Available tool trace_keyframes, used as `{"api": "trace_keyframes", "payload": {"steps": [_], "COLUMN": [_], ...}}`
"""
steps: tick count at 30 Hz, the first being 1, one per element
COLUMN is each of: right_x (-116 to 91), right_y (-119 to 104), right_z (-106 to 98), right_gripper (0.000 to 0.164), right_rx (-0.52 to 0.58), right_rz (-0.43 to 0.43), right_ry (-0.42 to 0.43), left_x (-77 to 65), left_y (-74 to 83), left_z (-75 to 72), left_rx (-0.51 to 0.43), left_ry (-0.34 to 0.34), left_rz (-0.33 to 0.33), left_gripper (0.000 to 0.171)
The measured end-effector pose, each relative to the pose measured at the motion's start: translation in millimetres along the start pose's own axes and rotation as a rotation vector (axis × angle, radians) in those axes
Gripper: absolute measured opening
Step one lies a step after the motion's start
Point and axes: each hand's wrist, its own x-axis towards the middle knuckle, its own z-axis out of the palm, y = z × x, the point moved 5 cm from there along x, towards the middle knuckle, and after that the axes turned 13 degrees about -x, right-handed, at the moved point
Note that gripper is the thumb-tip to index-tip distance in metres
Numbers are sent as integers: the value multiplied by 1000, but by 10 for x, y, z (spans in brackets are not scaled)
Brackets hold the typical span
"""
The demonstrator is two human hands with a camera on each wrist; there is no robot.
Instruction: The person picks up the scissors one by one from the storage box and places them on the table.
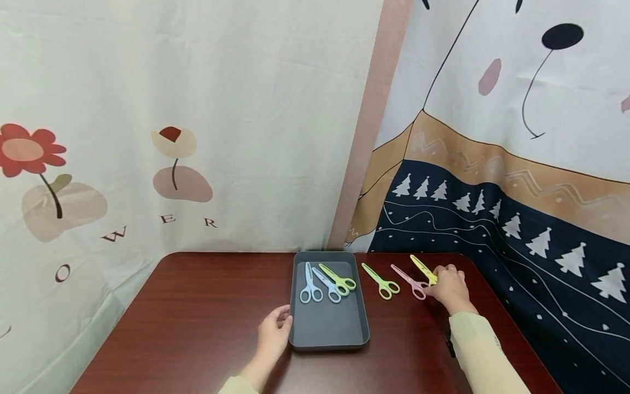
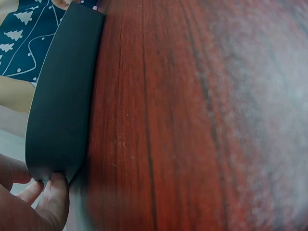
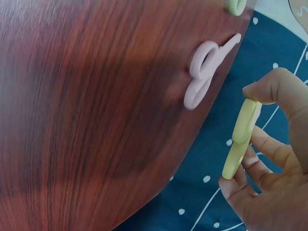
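My right hand [image 1: 450,287] pinches yellow scissors [image 3: 243,127] by the handle loops, thumb on one side and fingers on the other. Their blades [image 1: 420,265] point away to the upper left. Just left of them lie pink scissors [image 1: 408,280], then green scissors [image 1: 380,280]. The left hand [image 1: 273,331] holds the left side of a dark grey tray [image 1: 327,328] by its edge, with fingertips [image 2: 58,185] against the outer wall. Inside the tray rest light blue scissors [image 1: 310,282], a second blue pair [image 1: 326,282] and yellow-green scissors [image 1: 337,278].
The dark red wooden table [image 1: 206,306] carries the tray and all the scissors. Behind it hangs a pale printed curtain [image 1: 246,137]. A dark blue cloth with white trees [image 1: 492,241] drops along the right edge.
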Motion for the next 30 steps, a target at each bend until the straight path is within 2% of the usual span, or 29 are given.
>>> {"api": "trace_keyframes", "payload": {"steps": [16,25,30], "right_x": [77,94,66], "right_y": [192,328,395], "right_z": [-32,67,84], "right_gripper": [49,49,51], "right_rx": [-7,-29,-45], "right_rz": [11,36,24], "right_ry": [-31,-102,-109], "left_x": [-4,-4,-4], "left_y": [8,19,7], "left_z": [-5,-23,-8], "left_rx": [-3,-4,-8], "left_ry": [1,3,-9], "left_rz": [-28,-30,-28], "left_gripper": [27,27,27]}}
